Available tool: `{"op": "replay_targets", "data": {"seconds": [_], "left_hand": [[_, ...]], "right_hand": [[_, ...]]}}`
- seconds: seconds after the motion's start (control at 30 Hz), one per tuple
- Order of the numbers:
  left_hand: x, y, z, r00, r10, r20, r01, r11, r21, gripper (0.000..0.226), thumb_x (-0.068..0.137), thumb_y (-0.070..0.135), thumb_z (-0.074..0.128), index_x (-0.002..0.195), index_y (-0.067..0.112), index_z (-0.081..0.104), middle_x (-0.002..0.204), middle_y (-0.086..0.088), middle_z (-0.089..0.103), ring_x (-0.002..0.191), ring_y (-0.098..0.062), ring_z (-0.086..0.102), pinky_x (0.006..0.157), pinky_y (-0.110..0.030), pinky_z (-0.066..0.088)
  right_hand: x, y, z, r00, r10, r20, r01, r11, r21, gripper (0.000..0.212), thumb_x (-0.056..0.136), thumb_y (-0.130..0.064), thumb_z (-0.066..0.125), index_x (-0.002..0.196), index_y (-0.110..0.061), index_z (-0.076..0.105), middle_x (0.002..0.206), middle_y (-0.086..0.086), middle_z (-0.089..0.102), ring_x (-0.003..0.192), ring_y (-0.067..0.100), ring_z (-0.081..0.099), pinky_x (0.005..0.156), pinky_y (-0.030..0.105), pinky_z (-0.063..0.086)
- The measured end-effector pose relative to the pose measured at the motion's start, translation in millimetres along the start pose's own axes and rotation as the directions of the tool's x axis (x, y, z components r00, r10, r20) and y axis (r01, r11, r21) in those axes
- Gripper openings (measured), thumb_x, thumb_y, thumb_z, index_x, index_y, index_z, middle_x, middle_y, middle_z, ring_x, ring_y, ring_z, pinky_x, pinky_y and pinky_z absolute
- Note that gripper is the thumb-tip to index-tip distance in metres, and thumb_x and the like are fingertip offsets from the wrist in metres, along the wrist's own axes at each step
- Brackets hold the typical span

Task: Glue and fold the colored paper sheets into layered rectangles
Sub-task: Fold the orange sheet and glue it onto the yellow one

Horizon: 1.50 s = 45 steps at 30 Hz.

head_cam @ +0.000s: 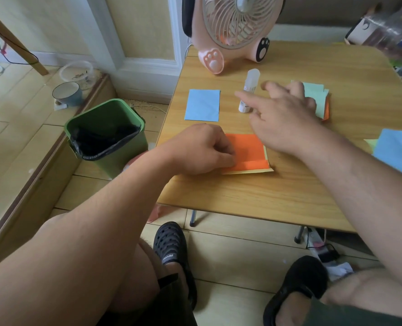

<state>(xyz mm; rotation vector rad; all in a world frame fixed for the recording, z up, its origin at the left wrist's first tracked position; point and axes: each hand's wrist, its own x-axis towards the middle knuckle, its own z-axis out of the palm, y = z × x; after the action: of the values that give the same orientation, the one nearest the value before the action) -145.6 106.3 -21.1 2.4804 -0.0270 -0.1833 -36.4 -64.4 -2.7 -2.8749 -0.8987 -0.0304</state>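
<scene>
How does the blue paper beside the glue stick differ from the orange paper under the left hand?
The blue paper lies alone and untouched; the orange paper rests on a yellow sheet, held down by the left hand. The blue one looks narrower. The orange one shows a folded strip. Both lie flat on the table.

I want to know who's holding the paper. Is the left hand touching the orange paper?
Touching. The head view shows the left hand lying on the left part of the orange paper, its curled fingers down on the sheet with no gap.
</scene>
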Motion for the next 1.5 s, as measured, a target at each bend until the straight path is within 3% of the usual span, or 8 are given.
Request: {"op": "replay_targets", "data": {"seconds": [0.2, 0.4, 0.53, 0.6, 0.67, 0.87, 1.07, 1.5], "left_hand": [[-0.9, 2.0, -4.0, 0.999, 0.019, 0.037, -0.020, 1.000, 0.012, 0.010, 0.085, 0.029, 0.075, 0.079, 0.022, 0.078, 0.090, 0.000, 0.072, 0.087, -0.012, 0.059, 0.076, -0.028, 0.046], [-0.4, -0.1, -3.4, 1.000, 0.006, 0.029, -0.007, 1.000, 0.021, 0.010, 0.083, 0.034, 0.079, 0.078, 0.026, 0.077, 0.087, 0.005, 0.072, 0.084, -0.009, 0.062, 0.073, -0.027, 0.051], [-0.2, -1.2, -5.0, 0.999, 0.021, 0.050, -0.022, 1.000, 0.021, 0.007, 0.082, 0.037, 0.081, 0.080, 0.031, 0.077, 0.087, 0.011, 0.071, 0.082, -0.005, 0.062, 0.070, -0.023, 0.049], [0.2, -1.8, -5.3, 0.998, 0.021, 0.063, -0.023, 0.999, 0.032, 0.007, 0.081, 0.038, 0.081, 0.079, 0.033, 0.077, 0.086, 0.012, 0.071, 0.082, -0.004, 0.061, 0.068, -0.022, 0.046], [1.1, -2.9, -5.2, 0.997, 0.013, 0.070, -0.015, 0.999, 0.028, 0.007, 0.081, 0.039, 0.082, 0.079, 0.035, 0.077, 0.084, 0.016, 0.069, 0.079, 0.000, 0.060, 0.065, -0.019, 0.042], [5.0, -5.1, -9.2, 0.993, -0.007, 0.118, 0.006, 1.000, 0.017, 0.008, 0.084, 0.042, 0.083, 0.088, 0.035, 0.080, 0.067, 0.027, 0.062, 0.064, 0.005, 0.054, 0.055, -0.011, 0.037], [6.6, -3.8, -13.4, 0.988, -0.008, 0.155, 0.004, 1.000, 0.024, 0.008, 0.086, 0.042, 0.080, 0.081, 0.036, 0.078, 0.070, 0.012, 0.061, 0.060, -0.002, 0.047, 0.061, -0.026, 0.039], [9.1, -1.1, -21.2, 0.972, -0.043, 0.232, 0.030, 0.998, 0.060, 0.022, 0.090, 0.035, 0.071, 0.070, 0.040, 0.072, 0.057, 0.014, 0.051, 0.057, -0.007, 0.042, 0.061, -0.030, 0.041]], "right_hand": [[20.1, -16.8, -3.2, 0.994, 0.018, 0.109, -0.013, 0.999, -0.045, 0.057, 0.086, -0.010, 0.034, 0.129, -0.046, 0.043, 0.138, -0.009, 0.057, 0.120, 0.033, 0.034, 0.089, 0.050, 0.031], [10.5, -4.1, -21.3, 0.926, 0.024, -0.378, 0.100, 0.947, 0.306, 0.057, 0.082, -0.007, 0.073, 0.129, -0.037, 0.059, 0.105, -0.008, 0.068, 0.105, 0.023, 0.054, 0.083, 0.035, 0.043], [-24.7, 2.3, -43.1, 0.979, 0.021, -0.204, 0.179, 0.395, 0.901, 0.032, 0.084, -0.039, 0.084, 0.108, -0.028, 0.066, 0.081, -0.001, 0.059, 0.067, 0.011, 0.053, 0.059, 0.024, 0.043], [-43.9, 7.1, -43.0, 0.999, -0.022, -0.044, 0.047, 0.148, 0.988, 0.025, 0.091, -0.048, 0.071, 0.104, -0.027, 0.067, 0.069, 0.000, 0.057, 0.061, 0.015, 0.052, 0.057, 0.029, 0.035], [-60.5, 11.6, -35.8, 1.000, -0.004, 0.024, -0.024, 0.074, 0.997, 0.024, 0.097, -0.041, 0.058, 0.098, -0.021, 0.072, 0.060, 0.000, 0.053, 0.055, 0.017, 0.044, 0.054, 0.030, 0.030], [-87.2, -5.4, -20.2, 0.996, -0.086, -0.036, 0.064, 0.341, 0.938, 0.024, 0.081, -0.039, 0.067, 0.082, -0.017, 0.076, 0.065, -0.002, 0.064, 0.055, 0.007, 0.052, 0.051, 0.017, 0.042], [-79.6, -19.4, -2.3, 0.996, -0.092, 0.017, 0.043, 0.609, 0.792, 0.021, 0.087, -0.045, 0.061, 0.084, -0.027, 0.070, 0.067, -0.012, 0.067, 0.065, 0.011, 0.060, 0.063, 0.034, 0.048], [-76.6, -27.1, 3.2, 0.988, -0.155, 0.021, 0.098, 0.718, 0.689, 0.018, 0.084, -0.046, 0.059, 0.085, -0.031, 0.069, 0.066, -0.012, 0.060, 0.064, 0.019, 0.052, 0.058, 0.032, 0.042]]}}
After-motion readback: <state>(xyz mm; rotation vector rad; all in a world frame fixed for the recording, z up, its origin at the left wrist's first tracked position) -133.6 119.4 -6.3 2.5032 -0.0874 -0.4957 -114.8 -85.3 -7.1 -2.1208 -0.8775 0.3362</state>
